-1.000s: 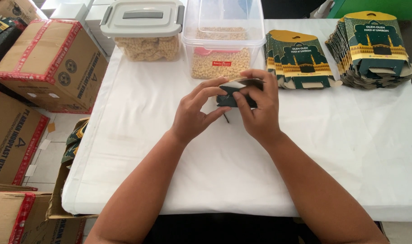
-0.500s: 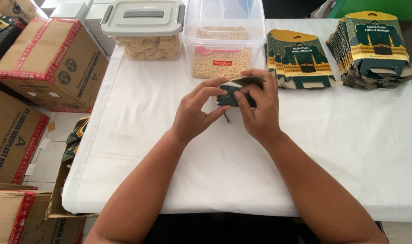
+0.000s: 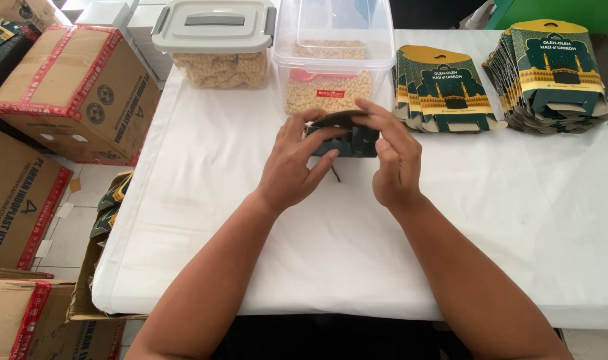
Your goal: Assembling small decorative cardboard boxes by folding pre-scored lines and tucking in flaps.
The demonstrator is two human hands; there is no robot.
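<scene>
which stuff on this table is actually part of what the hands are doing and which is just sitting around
In hand:
- dark green carton, held by left hand and right hand
- two stacks of flat cartons of the same print

Lying about:
- lidded tub
- open clear tub
- cardboard boxes on the floor
- white table

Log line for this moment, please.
left hand: grips dark folded carton | right hand: grips it too | white table

Both hands are gripping a dark box at frame centre.
Left hand [image 3: 292, 167] and right hand [image 3: 396, 163] are pinching the dark green carton [image 3: 347, 137] above the white table [image 3: 504, 220].
</scene>
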